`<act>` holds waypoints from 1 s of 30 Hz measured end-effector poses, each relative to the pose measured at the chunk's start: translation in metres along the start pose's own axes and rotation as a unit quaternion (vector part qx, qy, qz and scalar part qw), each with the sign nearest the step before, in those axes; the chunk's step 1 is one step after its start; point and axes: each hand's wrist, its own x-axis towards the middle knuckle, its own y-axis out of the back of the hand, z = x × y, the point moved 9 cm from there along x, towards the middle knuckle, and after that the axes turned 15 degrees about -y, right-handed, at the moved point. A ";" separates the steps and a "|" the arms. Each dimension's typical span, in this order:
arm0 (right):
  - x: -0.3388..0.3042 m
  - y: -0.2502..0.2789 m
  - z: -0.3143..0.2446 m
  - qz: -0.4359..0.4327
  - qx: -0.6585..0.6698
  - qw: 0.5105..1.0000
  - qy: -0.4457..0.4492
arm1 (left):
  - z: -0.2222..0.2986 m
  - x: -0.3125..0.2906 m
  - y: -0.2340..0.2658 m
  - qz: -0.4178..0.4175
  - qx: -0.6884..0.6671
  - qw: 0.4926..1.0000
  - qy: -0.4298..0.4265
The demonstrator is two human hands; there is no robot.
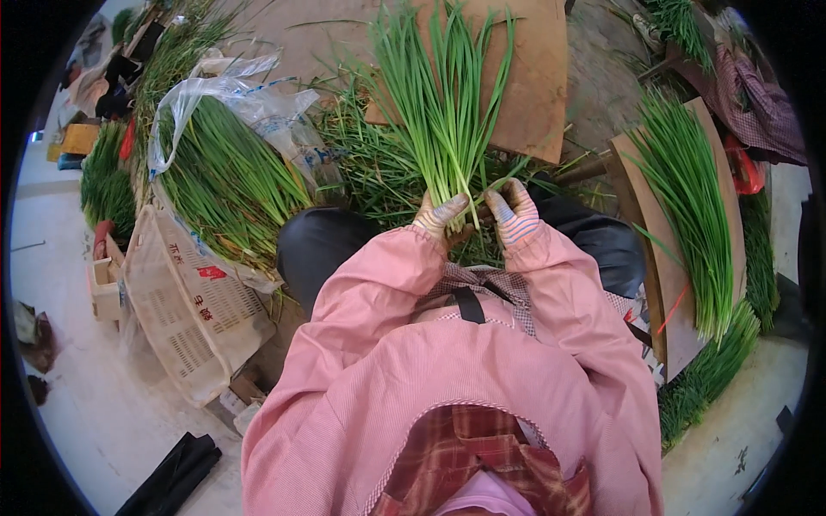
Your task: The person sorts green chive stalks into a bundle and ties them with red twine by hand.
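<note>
At the far left I see loose green stalks [107, 185] heaped on the pale floor, beside a small wooden box [105, 284]. Next comes a white slotted plastic crate [185, 322], tilted on its side. Resting against its upper edge is a large bundle of chives [228, 185], partly wrapped in a clear plastic bag [249, 103].

At centre, both hands wear striped work gloves and meet at the base of a bunch of chives [439, 95]. My left hand [441, 213] is closed around the bunch's lower stems, fingers curled, thumb side up. My right hand [514, 213] is touching the same stems just beside it; its fingers appear to be pressed together against the bunch, though the glove hides the exact grip. The bunch stands nearly upright and fans out over a brown cardboard sheet [529, 77]. More loose stalks lie on the ground below the hands.

At right, a tilted wooden board [667, 292] carries a sorted row of chives [693, 206], tips pointing toward the lower right. A checked cloth [761, 107] lies beyond it.
</note>
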 end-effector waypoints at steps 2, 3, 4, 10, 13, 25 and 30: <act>0.003 0.027 0.007 0.063 -0.100 0.991 0.064 | 0.000 0.000 0.004 0.046 0.039 0.998 0.006; 0.006 0.033 0.012 0.061 -0.055 0.993 0.085 | -0.001 0.003 0.010 0.043 0.059 0.997 0.006; 0.005 0.036 0.011 0.076 -0.027 0.992 0.098 | -0.005 0.008 0.016 0.040 0.078 0.996 0.007; 0.026 0.025 0.014 0.105 -0.096 0.990 0.011 | -0.008 0.006 -0.007 0.032 0.012 0.999 0.040; 0.041 0.006 0.024 0.110 -0.277 0.952 0.068 | -0.007 0.025 0.006 -0.004 0.108 0.994 -0.004; 0.039 0.086 0.115 0.206 -0.600 0.757 -0.157 | 0.033 0.013 0.007 0.036 0.079 0.996 -0.016; 0.036 0.092 0.174 -0.030 -0.774 0.580 -0.252 | 0.123 0.005 -0.043 -0.020 0.171 0.975 -0.138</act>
